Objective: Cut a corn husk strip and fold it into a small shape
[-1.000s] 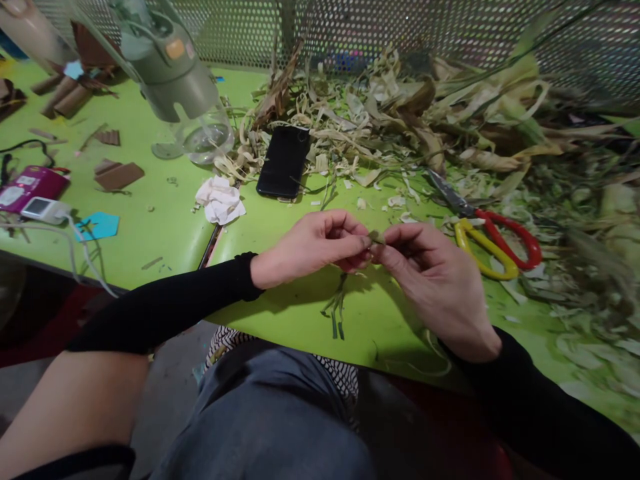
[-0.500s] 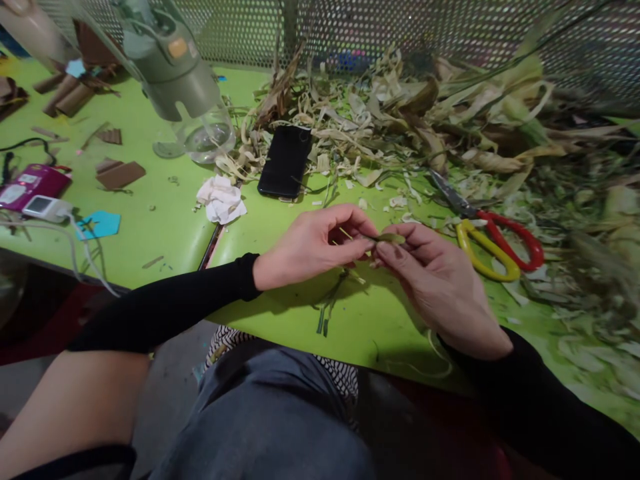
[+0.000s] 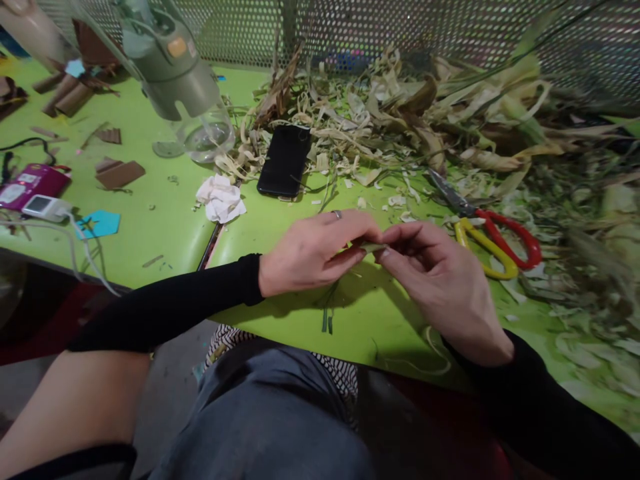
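Over the near part of the green table, my left hand and my right hand meet fingertip to fingertip. Between them a small pale-green leaf strip is pinched; the fingers cover most of it. My left hand is closed round its left part, while the thumb and forefinger of my right hand grip its right end. Dark green stems with cut ends show below my left hand, their tops hidden by it. Right of my right hand lie scissors with one red and one yellow handle.
Dried corn husks and shavings are heaped along the back and right. A black phone, crumpled tissue, clear-based bottle and dark pen-like stick lie or stand beyond my left arm. A purple box with cables is far left.
My left hand has turned over the strip and moved slightly right, its fingers closing further. Less of the leaf strip shows. The hanging stems have shifted a little to the right.
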`<state>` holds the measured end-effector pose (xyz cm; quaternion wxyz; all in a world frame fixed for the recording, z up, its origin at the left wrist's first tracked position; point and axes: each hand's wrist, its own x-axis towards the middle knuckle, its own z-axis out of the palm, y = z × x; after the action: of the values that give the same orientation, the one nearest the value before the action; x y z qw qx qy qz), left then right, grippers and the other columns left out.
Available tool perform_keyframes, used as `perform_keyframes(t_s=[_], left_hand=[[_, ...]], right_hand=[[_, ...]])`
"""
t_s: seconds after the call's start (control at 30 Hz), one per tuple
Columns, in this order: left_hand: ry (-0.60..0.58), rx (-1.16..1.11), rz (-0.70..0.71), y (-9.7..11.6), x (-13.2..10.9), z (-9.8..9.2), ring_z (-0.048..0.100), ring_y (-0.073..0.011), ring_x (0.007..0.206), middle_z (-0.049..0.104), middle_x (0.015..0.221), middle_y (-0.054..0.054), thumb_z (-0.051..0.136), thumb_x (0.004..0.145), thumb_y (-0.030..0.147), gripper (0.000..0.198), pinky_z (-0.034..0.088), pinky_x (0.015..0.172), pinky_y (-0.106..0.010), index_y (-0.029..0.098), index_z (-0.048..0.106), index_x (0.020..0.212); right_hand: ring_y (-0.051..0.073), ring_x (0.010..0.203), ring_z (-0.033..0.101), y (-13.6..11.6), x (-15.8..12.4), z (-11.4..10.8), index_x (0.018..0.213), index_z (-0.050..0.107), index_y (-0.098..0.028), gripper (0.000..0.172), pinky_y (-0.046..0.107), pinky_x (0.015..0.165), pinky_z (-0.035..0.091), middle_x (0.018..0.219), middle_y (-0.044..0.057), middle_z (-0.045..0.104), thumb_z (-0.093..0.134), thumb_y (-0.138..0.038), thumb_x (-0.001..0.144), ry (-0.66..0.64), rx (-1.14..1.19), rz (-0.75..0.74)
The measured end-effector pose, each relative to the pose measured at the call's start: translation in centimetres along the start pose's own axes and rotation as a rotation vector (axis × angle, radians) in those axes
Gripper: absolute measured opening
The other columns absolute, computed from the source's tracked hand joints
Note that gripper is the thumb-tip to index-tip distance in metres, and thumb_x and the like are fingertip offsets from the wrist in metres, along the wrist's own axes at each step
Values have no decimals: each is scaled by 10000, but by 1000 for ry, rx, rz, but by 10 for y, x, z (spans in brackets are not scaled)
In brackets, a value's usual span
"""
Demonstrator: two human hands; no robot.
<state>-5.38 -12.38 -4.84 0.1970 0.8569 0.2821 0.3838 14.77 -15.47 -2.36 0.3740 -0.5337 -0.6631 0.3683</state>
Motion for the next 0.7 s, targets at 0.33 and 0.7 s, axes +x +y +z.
perform_keyframes(t_s=[0.33, 0.7], left_hand=[[84, -104, 20, 1, 0, 6, 715, -115, 882, 770, 980, -48, 539, 985, 98, 166, 552, 796, -215, 149, 681, 1055], [86, 104, 151, 1, -9, 9, 758, -122, 922, 793, 1035, -53, 477, 1029, 95, 246, 593, 798, -220, 182, 666, 1161]], right_hand=[[144, 647, 612, 1, 2, 2, 887, 686, -229, 103, 268, 546, 498, 750, 3, 671, 741, -296, 831, 62, 72, 80], [123, 598, 551, 4, 2, 2, 857, 727, -223, 99, 252, 512, 408, 722, -6, 674, 755, -275, 777, 87, 173, 181]])
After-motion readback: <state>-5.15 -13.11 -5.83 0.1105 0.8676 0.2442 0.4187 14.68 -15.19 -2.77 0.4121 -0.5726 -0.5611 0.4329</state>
